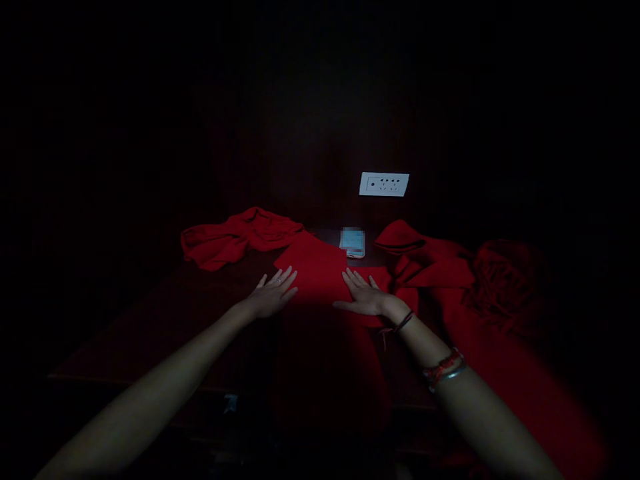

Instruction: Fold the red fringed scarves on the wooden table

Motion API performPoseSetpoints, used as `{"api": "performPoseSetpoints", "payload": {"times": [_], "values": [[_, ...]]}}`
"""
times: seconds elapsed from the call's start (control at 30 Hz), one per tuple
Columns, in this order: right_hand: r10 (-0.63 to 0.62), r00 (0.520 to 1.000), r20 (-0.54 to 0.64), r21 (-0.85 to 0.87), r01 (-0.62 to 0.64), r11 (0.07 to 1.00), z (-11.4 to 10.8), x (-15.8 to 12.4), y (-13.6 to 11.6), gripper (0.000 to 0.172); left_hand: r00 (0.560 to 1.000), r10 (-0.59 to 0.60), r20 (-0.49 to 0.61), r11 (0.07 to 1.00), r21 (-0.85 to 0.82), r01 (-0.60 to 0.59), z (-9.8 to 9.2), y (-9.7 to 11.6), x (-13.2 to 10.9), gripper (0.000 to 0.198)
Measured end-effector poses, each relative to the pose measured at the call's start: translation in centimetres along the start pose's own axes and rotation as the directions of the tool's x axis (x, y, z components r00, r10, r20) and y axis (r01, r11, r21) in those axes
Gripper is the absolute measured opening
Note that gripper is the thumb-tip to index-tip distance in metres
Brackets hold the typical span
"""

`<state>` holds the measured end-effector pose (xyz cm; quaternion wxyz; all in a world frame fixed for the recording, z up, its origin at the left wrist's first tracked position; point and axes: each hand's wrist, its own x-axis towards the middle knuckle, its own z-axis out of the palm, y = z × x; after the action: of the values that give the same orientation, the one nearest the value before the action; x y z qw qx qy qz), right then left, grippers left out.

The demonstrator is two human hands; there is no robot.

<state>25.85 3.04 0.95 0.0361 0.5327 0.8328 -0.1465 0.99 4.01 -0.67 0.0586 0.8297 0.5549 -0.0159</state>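
Note:
A flat, folded red cloth lies on a dark table in a dim room. My left hand rests open, palm down, at the cloth's left edge with its fingers stretched forward. My right hand lies open and flat on the cloth's right part, fingers spread. The right forearm wears a red and silver bracelet and a dark cord at the wrist. The cloth's near part hangs down into shadow over the table's front edge.
A crumpled red cloth lies at the back left. More red cloths are heaped at the right, one with fringe. A phone lies behind the folded cloth. A white wall socket sits above.

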Motion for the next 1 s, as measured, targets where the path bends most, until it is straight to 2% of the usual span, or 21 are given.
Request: {"api": "performPoseSetpoints", "payload": {"times": [0.1,0.17,0.2,0.27,0.33,0.4,0.5,0.77,0.87,0.93,1.0], "values": [[-0.074,0.987,-0.141,-0.022,0.071,0.997,-0.4,-0.3,-1.1,0.094,0.999,0.048,0.0,0.999,0.023,-0.048,-0.9,-0.1,-0.2,0.056],[-0.163,0.96,-0.229,-0.042,0.157,0.987,-0.4,-0.2,-1.9,0.092,0.987,0.157,-0.023,0.988,0.009,-0.156,-1.5,0.1,-0.5,0.06],[-0.189,0.956,-0.223,-0.042,0.184,0.982,-0.3,-0.1,-2.2,0.091,0.978,0.208,0.001,0.978,-0.007,-0.208,-1.6,0.2,-0.6,0.064],[-0.193,0.971,-0.142,-0.027,0.191,0.981,0.2,0.2,-2.5,0.092,0.959,0.259,0.118,0.966,-0.048,-0.255,-1.8,0.2,-0.9,0.073],[-0.166,0.983,-0.073,-0.02,0.165,0.986,0.7,0.5,-2.5,0.092,0.946,0.242,0.213,0.97,-0.061,-0.235,-1.7,0.0,-1.1,0.078],[-0.148,0.987,-0.063,-0.021,0.147,0.989,1.1,0.6,-2.2,0.092,0.949,0.218,0.227,0.976,-0.057,-0.21,-1.4,-0.2,-1.2,0.079],[-0.129,0.989,-0.079,-0.023,0.128,0.992,1.3,0.7,-1.6,0.092,0.955,0.217,0.201,0.976,-0.05,-0.212,-1.1,-0.4,-0.7,0.075],[-0.076,0.993,-0.087,-0.019,0.075,0.997,0.2,1.1,0.7,0.086,0.96,0.25,0.123,0.968,-0.037,-0.247,-1.0,0.3,2.9,0.073],[-0.089,0.984,-0.156,-0.003,0.089,0.996,-0.1,0.6,0.6,0.084,0.952,0.306,0.024,0.952,-0.015,-0.306,-1.1,0.3,2.3,0.067],[-0.114,0.966,-0.234,0.01,0.119,0.993,-0.3,0.1,0.3,0.082,0.93,0.363,-0.057,0.932,-0.008,-0.364,-1.4,0.4,1.4,0.064],[-0.137,0.953,-0.269,0.02,0.148,0.989,-0.5,-0.4,0.0,0.081,0.913,0.405,-0.051,0.912,-0.037,-0.407,-1.7,0.5,0.6,0.064]]}}
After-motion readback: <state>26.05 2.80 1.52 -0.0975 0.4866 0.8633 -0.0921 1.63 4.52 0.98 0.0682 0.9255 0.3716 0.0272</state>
